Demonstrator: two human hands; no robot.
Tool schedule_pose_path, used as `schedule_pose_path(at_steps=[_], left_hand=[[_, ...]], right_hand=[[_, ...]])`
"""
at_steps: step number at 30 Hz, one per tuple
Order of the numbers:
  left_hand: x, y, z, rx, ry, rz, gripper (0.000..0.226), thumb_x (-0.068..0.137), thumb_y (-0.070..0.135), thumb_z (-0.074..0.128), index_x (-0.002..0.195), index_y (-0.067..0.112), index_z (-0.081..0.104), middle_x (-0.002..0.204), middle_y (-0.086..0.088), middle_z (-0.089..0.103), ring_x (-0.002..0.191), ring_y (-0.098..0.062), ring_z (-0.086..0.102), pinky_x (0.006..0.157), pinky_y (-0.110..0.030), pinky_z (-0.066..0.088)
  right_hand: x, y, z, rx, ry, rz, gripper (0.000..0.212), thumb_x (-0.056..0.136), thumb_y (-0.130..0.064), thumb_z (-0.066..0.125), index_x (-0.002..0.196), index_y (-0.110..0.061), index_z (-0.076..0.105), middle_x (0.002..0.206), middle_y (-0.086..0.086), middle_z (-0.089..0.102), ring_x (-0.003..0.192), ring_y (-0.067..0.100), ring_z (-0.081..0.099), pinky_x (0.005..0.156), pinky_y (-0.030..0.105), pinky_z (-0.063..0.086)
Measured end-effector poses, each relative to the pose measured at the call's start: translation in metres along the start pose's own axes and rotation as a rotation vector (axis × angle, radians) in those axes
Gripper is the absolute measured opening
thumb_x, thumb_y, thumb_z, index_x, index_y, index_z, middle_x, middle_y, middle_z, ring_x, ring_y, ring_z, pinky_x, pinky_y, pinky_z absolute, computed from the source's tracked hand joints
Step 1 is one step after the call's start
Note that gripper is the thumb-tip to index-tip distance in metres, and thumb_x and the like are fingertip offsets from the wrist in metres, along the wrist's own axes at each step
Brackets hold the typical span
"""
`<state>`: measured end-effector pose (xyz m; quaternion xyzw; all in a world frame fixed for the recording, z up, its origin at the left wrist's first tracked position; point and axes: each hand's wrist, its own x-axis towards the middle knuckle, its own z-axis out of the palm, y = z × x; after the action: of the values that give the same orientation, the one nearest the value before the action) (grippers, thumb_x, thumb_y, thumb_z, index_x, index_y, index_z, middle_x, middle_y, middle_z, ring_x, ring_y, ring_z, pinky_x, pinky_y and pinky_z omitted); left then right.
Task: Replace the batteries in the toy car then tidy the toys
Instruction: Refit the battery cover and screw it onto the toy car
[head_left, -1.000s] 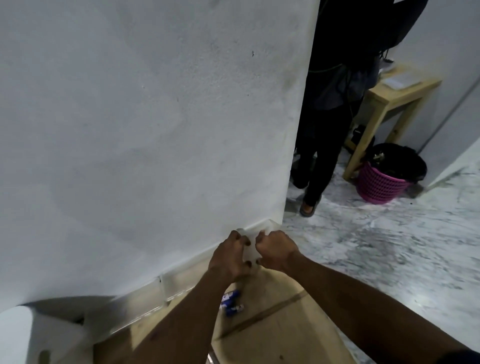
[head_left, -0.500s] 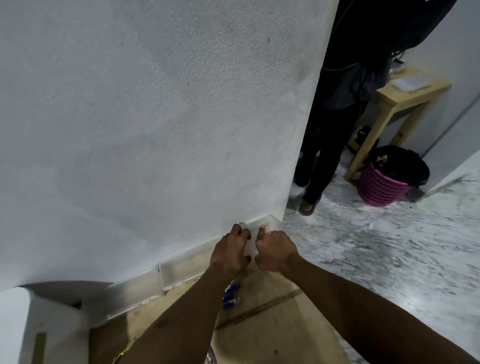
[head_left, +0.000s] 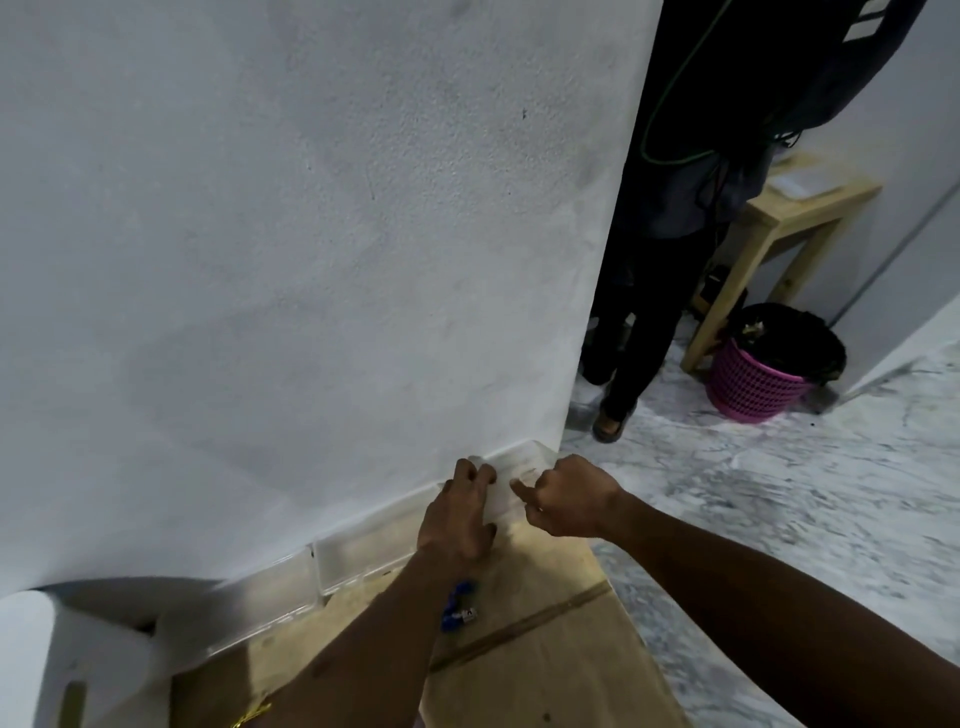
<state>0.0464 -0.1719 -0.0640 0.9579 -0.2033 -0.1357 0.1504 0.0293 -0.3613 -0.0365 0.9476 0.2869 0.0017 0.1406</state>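
Against the wall stands a clear plastic box (head_left: 521, 457), on a brown tabletop (head_left: 545, 675). My left hand (head_left: 460, 514) grips the box's front edge, fingers curled over the top. At the box's right end is my right hand (head_left: 569, 499), its fingers curled on the box and the index finger stretched left along it. Blue batteries (head_left: 460, 608) lie on the tabletop, partly hidden under my left forearm. No toy car is in view.
Two more clear boxes (head_left: 363, 551) line the wall to the left. A person in dark clothes (head_left: 649, 312) stands past the wall corner. Behind them are a wooden side table (head_left: 795, 208) and a pink basket (head_left: 753, 384) on the marble floor.
My hands, which were close together on the box, have drawn apart: the right hand slid to the right. The camera has tilted a little.
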Motion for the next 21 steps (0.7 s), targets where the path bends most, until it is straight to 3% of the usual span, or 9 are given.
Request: schedule_pose_path(at_steps=[5, 8, 11, 14, 18, 21], left_hand=[[-0.006, -0.002, -0.007, -0.174, 0.105, 0.014, 0.057, 0.082, 0.050, 0.070, 0.130, 0.026, 0.049, 0.136, 0.006, 0.041, 0.107, -0.019, 0.058, 0.087, -0.031, 0.053], [-0.007, -0.008, -0.014, -0.256, 0.184, 0.036, 0.041, 0.093, 0.046, 0.059, 0.127, 0.023, 0.059, 0.130, 0.004, 0.054, 0.105, -0.016, 0.061, 0.090, -0.024, 0.049], [-0.005, -0.008, -0.022, -0.337, 0.227, 0.015, 0.033, 0.094, 0.032, 0.061, 0.123, 0.017, 0.066, 0.123, -0.002, 0.063, 0.109, -0.019, 0.061, 0.089, -0.015, 0.040], [-0.001, -0.003, -0.030, -0.473, 0.241, -0.068, 0.027, 0.092, 0.028, 0.066, 0.117, 0.020, 0.071, 0.117, 0.001, 0.068, 0.106, -0.016, 0.063, 0.091, -0.018, 0.045], [0.005, -0.001, -0.030, -0.617, 0.246, -0.134, 0.020, 0.088, 0.021, 0.071, 0.108, 0.021, 0.075, 0.109, 0.003, 0.072, 0.101, -0.014, 0.066, 0.089, -0.016, 0.048], [0.006, -0.001, -0.028, -0.693, 0.246, -0.175, 0.017, 0.087, 0.020, 0.072, 0.104, 0.020, 0.076, 0.106, 0.004, 0.073, 0.093, -0.008, 0.065, 0.079, -0.003, 0.044]], right_hand=[[0.002, 0.008, 0.006, 0.081, 0.166, 0.056, 0.027, 0.079, -0.040, 0.060, 0.091, -0.022, 0.076, 0.045, 0.002, 0.059, 0.034, 0.024, 0.052, 0.039, 0.023, 0.040], [0.007, 0.010, -0.002, 0.169, 0.205, 0.145, 0.039, 0.084, -0.044, 0.044, 0.092, -0.024, 0.077, 0.047, 0.002, 0.062, 0.036, 0.023, 0.055, 0.040, 0.022, 0.042], [0.004, 0.007, -0.014, 0.312, 0.319, 0.307, 0.037, 0.083, -0.049, 0.051, 0.107, -0.027, 0.071, 0.048, 0.001, 0.062, 0.038, 0.022, 0.058, 0.040, 0.022, 0.042], [-0.007, 0.004, -0.015, 0.479, 0.436, 0.501, 0.029, 0.081, -0.047, 0.070, 0.091, -0.024, 0.055, 0.042, -0.001, 0.054, 0.036, 0.019, 0.054, 0.042, 0.019, 0.028], [-0.014, -0.003, 0.011, 0.363, 0.412, 0.316, 0.033, 0.083, -0.051, 0.059, 0.066, -0.024, 0.052, 0.043, -0.001, 0.054, 0.036, 0.017, 0.053, 0.044, 0.020, 0.025], [0.003, -0.006, 0.023, 0.284, 0.273, 0.186, 0.028, 0.074, -0.053, 0.075, 0.070, -0.027, 0.066, 0.056, -0.002, 0.066, 0.048, 0.017, 0.063, 0.044, 0.022, 0.043]])
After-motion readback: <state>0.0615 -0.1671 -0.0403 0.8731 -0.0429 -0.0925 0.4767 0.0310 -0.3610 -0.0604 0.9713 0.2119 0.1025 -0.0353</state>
